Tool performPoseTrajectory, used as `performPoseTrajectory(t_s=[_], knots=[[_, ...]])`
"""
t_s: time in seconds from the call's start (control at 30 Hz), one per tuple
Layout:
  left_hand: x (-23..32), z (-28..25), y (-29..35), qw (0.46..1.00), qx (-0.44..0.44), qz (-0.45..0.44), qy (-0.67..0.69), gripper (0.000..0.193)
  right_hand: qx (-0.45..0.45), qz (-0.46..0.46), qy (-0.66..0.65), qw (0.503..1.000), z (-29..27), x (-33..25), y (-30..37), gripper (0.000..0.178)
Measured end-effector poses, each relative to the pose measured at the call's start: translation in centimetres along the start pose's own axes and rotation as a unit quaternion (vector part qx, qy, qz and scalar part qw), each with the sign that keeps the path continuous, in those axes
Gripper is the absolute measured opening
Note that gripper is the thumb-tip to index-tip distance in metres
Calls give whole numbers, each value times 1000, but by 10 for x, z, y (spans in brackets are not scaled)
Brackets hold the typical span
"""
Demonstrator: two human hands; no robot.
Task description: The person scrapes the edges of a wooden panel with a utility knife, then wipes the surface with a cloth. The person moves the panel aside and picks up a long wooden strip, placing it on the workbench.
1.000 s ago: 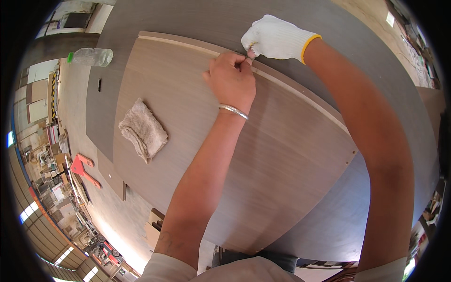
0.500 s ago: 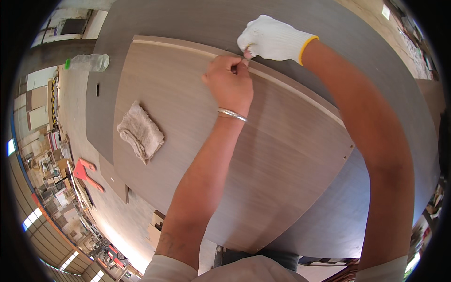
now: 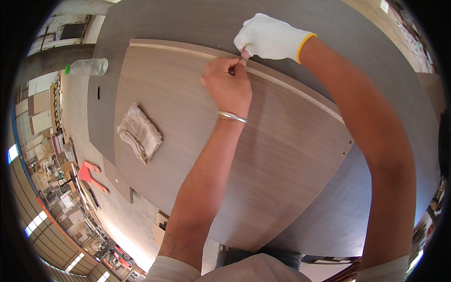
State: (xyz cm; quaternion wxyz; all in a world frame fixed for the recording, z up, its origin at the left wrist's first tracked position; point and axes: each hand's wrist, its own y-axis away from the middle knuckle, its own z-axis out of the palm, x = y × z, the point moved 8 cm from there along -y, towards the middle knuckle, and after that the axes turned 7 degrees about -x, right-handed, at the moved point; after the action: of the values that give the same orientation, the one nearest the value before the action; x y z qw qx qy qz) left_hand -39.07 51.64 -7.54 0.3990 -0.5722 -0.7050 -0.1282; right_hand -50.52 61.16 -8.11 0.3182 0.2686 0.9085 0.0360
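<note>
A wide brown wood-grain panel (image 3: 277, 155) lies in front of me, with a raised strip (image 3: 291, 88) along its far edge. My left hand (image 3: 229, 84), bare and with a silver bangle (image 3: 232, 116) at the wrist, is closed in a pinch at that strip. My right hand (image 3: 268, 37), in a white knit glove with a yellow cuff, is curled closed just beyond the strip. The fingertips of both hands meet at the strip's edge. Whatever they pinch is too small or too hidden to name.
A folded beige cloth (image 3: 139, 134) rests on the panel's left part. The panel lies on a larger grey board (image 3: 188, 21). At the left are a plastic bottle with a green cap (image 3: 88, 66) and a small dark object (image 3: 98, 93). A red pallet jack (image 3: 89, 175) stands on the floor.
Both hands keep almost the same place and closed posture at the strip. The whole view has shifted slightly.
</note>
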Motion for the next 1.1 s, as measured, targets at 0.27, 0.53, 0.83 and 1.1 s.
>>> performPoseTrajectory(t_s=[0.27, 0.53, 0.83, 1.1], knots=[[7, 2, 7, 1000, -6, 2, -24, 10, 27, -18, -7, 999, 4, 5, 8, 8], [3, 1, 4, 1000, 7, -2, -5, 10, 62, -30, -6, 998, 1, -1, 9, 8], [4, 2, 1, 1000, -9, -19, 3, 9, 19, -9, -2, 1000, 6, 11, -2, 9], [-11, -8, -11, 1000, 2, -15, -3, 11, 30, 5, -33, 999, -4, -10, -9, 10]])
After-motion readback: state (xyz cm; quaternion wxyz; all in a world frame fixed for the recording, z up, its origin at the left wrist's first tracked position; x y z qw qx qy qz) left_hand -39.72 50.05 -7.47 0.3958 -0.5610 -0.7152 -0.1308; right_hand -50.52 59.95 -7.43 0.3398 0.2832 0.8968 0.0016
